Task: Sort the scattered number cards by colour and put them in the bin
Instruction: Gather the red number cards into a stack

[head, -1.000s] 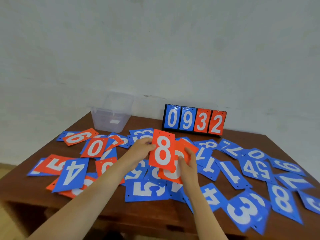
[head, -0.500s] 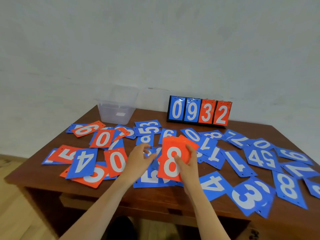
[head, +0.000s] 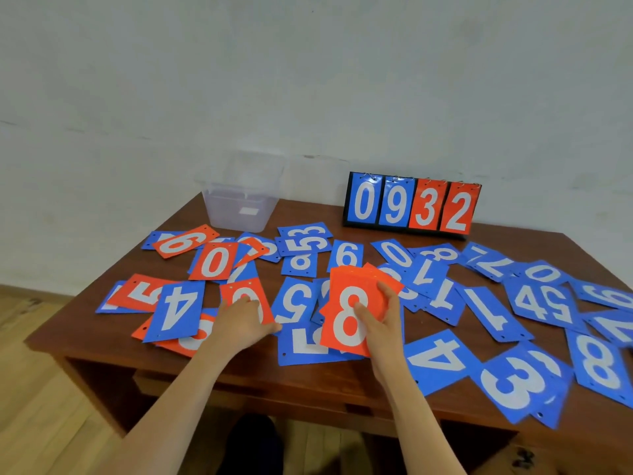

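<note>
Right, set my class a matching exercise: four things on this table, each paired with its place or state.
Things: 1 clear bin; 2 scoreboard; 3 red 8 card; 4 red 5 card.
Places: A held in the right hand; B partly under a blue 4 card; C far left corner of the table; D upright at the back, showing 0932.
Pairs: 1-C, 2-D, 3-A, 4-B.

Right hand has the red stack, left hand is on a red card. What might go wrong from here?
1. The red stack in the right hand is fanned unevenly; a card may slip out while the left hand picks up the red 0 card.
2. A red card lies mostly under the blue 4 card and could be missed.
3. The blue 3 card lies at the table front edge; an arm may knock it off.
</note>
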The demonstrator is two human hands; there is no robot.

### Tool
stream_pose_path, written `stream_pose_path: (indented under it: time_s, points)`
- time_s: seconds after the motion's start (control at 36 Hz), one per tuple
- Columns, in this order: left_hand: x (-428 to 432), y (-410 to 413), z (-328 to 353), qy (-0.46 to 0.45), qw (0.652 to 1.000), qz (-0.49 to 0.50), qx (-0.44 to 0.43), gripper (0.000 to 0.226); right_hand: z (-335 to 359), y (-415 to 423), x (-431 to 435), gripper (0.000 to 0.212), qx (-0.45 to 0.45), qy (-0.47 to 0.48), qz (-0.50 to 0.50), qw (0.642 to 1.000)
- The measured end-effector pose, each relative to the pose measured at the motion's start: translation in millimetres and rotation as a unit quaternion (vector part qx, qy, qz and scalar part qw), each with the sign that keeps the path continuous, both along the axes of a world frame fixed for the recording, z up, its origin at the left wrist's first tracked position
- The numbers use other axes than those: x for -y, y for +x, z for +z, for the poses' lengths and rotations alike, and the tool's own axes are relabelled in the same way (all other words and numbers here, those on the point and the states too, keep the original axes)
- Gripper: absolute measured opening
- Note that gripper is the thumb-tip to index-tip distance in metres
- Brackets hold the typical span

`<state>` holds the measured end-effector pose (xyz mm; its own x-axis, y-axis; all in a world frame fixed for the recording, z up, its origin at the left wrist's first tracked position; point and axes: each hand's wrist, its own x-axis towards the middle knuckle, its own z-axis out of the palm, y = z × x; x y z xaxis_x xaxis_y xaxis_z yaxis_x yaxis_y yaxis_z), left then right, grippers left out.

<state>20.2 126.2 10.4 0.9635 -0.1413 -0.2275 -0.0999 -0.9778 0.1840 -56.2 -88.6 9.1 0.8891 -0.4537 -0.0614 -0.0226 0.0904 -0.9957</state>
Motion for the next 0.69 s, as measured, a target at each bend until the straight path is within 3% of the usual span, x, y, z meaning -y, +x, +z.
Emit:
stream_pose_path:
  time_s: [0.22,0.33,0.42,0.5,0.56,0.61,0.69]
  points:
    - [-5.2,-9.9,4.7,-0.096,0.991,-0.006,0.094,0.053,-3.1,-0.9,-4.6,0.051,-0.015,-0.013,0.0,1.0]
    - [-5.1,-16.1,7.3,-0.175,0.969,0.015,0.174,0.048,-3.7,-0.1,-7.2,0.053,-0.025,-0.01,0.004,1.0]
    - [-6.0,-18.1,6.2,-0.314,0.908,0.019,0.276,0.039,-3.6,0.6,-9.5,0.053,-0.027,-0.007,0.008,1.0]
    - [-1.2,-22.3,18.1,-0.458,0.817,0.082,0.341,0.03,-3.3,0.9,-11.9,0.053,-0.026,-0.011,0.009,1.0]
    - [6.8,-27.5,31.3,-0.568,0.757,0.144,0.29,0.019,-3.4,1.0,-13.4,0.053,-0.028,-0.015,0.007,0.999]
    - [17.5,-30.4,40.0,-0.675,0.691,0.189,0.178,0.012,-3.2,1.3,-15.0,0.053,-0.03,-0.014,0.006,0.999]
    - [28.0,-29.3,34.0,-0.729,0.64,0.228,0.082,0.007,-0.9,0.6,-16.5,0.052,-0.027,-0.011,0.008,1.0]
